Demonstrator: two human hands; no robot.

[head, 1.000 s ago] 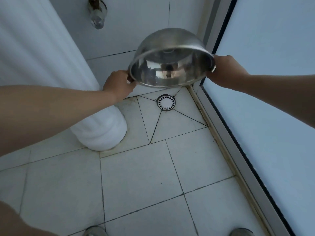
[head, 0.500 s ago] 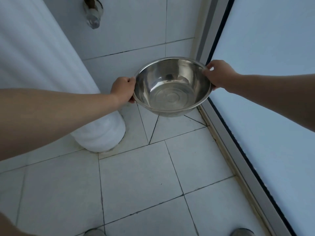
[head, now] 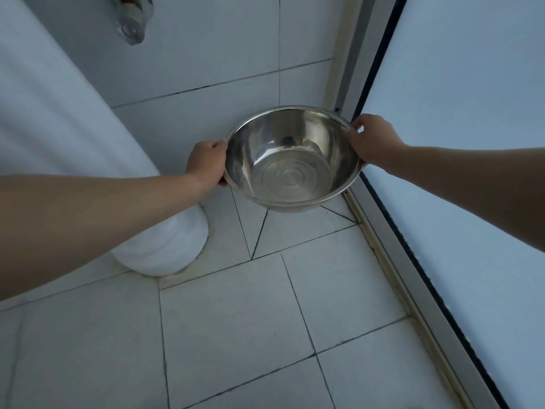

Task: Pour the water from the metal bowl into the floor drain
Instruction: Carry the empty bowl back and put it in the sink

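And the metal bowl (head: 292,160) is back mouth-up, you've righted it from the steep forward tip of a second ago, when its open face pointed down at the grate. Nothing visibly pools inside now (just bare shine and rings on the base), so I'd call the pour done. You're holding it in the air over the corner floor tiles, near the wall, your left hand (head: 206,165) pinching the rim on one side and your right hand (head: 373,143) clamped on the opposite rim, thumb over the lip. The floor drain, plainly visible a second ago, is now hidden under the bowl. Out from there: the white pedestal (head: 165,246) sits left, the sliding door track (head: 392,261) runs along the right.
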